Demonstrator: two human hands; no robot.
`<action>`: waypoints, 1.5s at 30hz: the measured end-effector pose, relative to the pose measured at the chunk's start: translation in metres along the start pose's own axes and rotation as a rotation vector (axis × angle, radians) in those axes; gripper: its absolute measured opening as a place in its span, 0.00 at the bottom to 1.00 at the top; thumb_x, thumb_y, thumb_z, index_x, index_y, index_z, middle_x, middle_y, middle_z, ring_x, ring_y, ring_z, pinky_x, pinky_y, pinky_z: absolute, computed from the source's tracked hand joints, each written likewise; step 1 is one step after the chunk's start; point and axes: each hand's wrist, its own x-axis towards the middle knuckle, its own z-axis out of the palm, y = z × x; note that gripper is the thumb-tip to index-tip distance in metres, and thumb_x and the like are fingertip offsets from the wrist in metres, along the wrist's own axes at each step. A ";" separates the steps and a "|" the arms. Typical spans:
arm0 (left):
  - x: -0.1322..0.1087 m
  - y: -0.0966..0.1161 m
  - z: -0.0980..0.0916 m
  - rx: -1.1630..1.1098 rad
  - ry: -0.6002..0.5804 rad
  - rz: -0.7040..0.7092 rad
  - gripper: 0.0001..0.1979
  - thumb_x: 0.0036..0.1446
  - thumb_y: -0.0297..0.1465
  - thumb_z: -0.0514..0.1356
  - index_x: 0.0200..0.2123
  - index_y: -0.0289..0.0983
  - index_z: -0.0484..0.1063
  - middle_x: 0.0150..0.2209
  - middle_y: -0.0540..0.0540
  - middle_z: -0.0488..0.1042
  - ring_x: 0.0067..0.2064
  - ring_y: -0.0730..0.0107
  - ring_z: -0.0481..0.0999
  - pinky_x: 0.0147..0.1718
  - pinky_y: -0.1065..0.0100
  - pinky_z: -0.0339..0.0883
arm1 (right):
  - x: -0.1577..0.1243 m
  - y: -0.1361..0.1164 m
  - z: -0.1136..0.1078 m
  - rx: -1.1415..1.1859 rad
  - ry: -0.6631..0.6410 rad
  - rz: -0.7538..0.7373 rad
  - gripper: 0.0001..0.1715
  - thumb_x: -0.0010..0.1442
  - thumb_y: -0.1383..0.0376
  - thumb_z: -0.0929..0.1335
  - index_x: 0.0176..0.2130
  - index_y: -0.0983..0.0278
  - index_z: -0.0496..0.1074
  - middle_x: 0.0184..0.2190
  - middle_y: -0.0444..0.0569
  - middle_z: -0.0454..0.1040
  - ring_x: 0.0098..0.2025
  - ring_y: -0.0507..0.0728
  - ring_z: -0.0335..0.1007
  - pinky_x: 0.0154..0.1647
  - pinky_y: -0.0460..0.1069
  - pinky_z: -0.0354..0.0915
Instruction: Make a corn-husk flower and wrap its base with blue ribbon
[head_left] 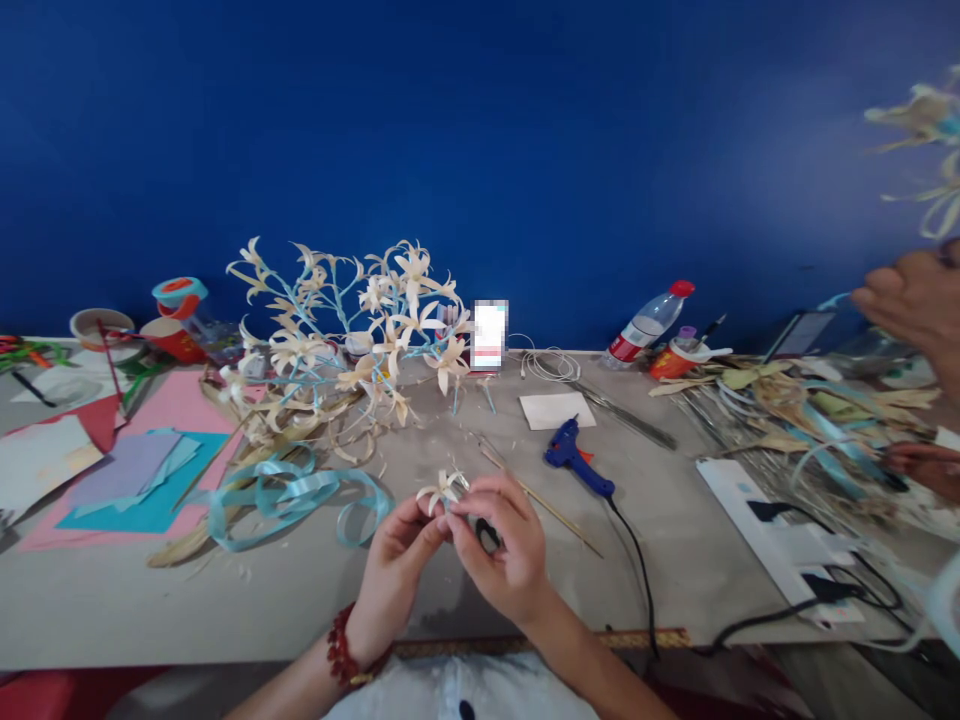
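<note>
Both my hands meet above the table's near edge. My left hand (pixel 394 575), with a red bead bracelet on its wrist, pinches the base of a small cream straw flower (pixel 444 490). My right hand (pixel 499 545) is closed around the same flower's stem, and a dark scissor-like handle (pixel 489 535) shows between its fingers. A light blue ribbon (pixel 289 495) lies curled just left of my hands. A blue glue gun (pixel 574 455) lies to the right, with its black cord running to the table edge.
A branch of cream flowers on blue stems (pixel 352 330) lies at the back centre. Coloured paper sheets (pixel 131 475) cover the left. A plastic bottle (pixel 649 322), a white card (pixel 556 410) and straw strips (pixel 787 400) sit right. Another person's hands (pixel 911 300) work at the far right.
</note>
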 end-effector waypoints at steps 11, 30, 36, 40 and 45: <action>-0.001 0.002 0.001 -0.015 -0.020 0.004 0.05 0.52 0.29 0.69 0.31 0.36 0.76 0.31 0.51 0.74 0.35 0.75 0.72 0.37 0.77 0.67 | 0.001 -0.001 0.004 0.044 0.012 0.101 0.08 0.59 0.71 0.69 0.39 0.60 0.71 0.34 0.47 0.72 0.37 0.56 0.70 0.39 0.51 0.68; 0.001 0.004 0.003 0.043 -0.059 0.018 0.05 0.54 0.31 0.68 0.29 0.36 0.75 0.28 0.51 0.72 0.32 0.73 0.69 0.35 0.74 0.65 | 0.003 0.000 0.006 0.064 0.053 0.155 0.06 0.60 0.71 0.68 0.35 0.59 0.73 0.32 0.46 0.75 0.36 0.56 0.73 0.39 0.51 0.69; 0.001 0.005 0.004 0.023 -0.060 0.003 0.06 0.52 0.32 0.68 0.29 0.36 0.75 0.28 0.50 0.72 0.31 0.72 0.69 0.35 0.72 0.65 | 0.002 0.002 0.008 0.148 0.035 0.189 0.05 0.61 0.70 0.68 0.36 0.59 0.73 0.32 0.46 0.75 0.36 0.56 0.73 0.40 0.51 0.69; 0.001 0.005 0.004 0.027 -0.075 -0.001 0.06 0.53 0.32 0.68 0.29 0.36 0.76 0.28 0.50 0.73 0.31 0.72 0.70 0.35 0.72 0.65 | 0.000 0.005 0.008 0.215 -0.003 0.257 0.03 0.62 0.67 0.68 0.36 0.59 0.73 0.34 0.47 0.76 0.38 0.56 0.74 0.41 0.51 0.70; 0.001 0.003 0.001 0.036 -0.015 -0.011 0.07 0.50 0.33 0.70 0.29 0.36 0.77 0.29 0.50 0.74 0.33 0.71 0.71 0.35 0.71 0.67 | -0.002 0.008 0.009 0.291 -0.023 0.355 0.05 0.58 0.65 0.71 0.37 0.60 0.72 0.34 0.46 0.75 0.37 0.56 0.73 0.38 0.50 0.70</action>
